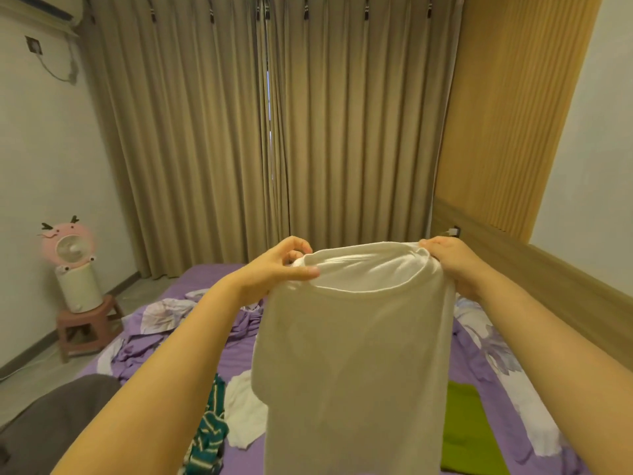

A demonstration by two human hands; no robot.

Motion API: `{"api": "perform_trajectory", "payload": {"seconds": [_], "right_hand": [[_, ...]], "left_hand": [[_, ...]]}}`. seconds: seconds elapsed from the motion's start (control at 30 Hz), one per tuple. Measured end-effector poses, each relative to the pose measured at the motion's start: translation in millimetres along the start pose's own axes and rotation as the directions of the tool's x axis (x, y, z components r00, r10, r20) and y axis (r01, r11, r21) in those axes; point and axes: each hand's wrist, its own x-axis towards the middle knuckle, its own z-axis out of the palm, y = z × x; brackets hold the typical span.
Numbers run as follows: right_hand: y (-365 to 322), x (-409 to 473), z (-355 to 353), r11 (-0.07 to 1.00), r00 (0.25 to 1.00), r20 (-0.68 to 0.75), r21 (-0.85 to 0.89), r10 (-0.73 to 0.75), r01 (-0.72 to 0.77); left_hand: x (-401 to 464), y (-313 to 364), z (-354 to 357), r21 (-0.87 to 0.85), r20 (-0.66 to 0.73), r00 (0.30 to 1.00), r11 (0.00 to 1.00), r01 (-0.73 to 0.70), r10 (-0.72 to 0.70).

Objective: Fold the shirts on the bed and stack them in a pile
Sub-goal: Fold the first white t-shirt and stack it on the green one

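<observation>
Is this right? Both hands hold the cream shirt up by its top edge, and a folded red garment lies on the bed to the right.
Not quite. The head view shows the folded garment is green, not red. Otherwise correct: left hand and right hand hold the cream shirt up over the bed.

Home bedroom: bed [219, 274] with purple sheet, closed beige curtains [267, 132], probably wooden headboard panel [513, 114], wall air conditioner [41, 8].

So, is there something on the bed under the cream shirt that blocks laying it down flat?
Yes. Both hands, left and right, hold the cream shirt up over the bed, where a white garment, striped green shirt and green shirt lie.
</observation>
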Motion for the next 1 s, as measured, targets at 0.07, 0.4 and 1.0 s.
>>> {"api": "perform_trajectory", "payload": {"seconds": [0.07, 0.4, 1.0], "right_hand": [[-1, 1, -2, 0.999, 1.000, 0.010, 0.031, 0.029, -0.029], [-8, -4, -17, 0.983, 0.935, 0.329, 0.080, 0.129, -0.164], [-5, -4, -4, 0.994, 0.924, 0.371, 0.093, -0.091, 0.060]], "left_hand": [[-2, -3, -6, 0.038, 0.071, 0.997, 0.999, 0.021, -0.024], [1, -1, 2, 0.511, 0.057, 0.997, 0.857, -0.067, 0.044], [6, -1, -4, 0.119, -0.172, 0.983, 0.992, -0.035, 0.056]]}}
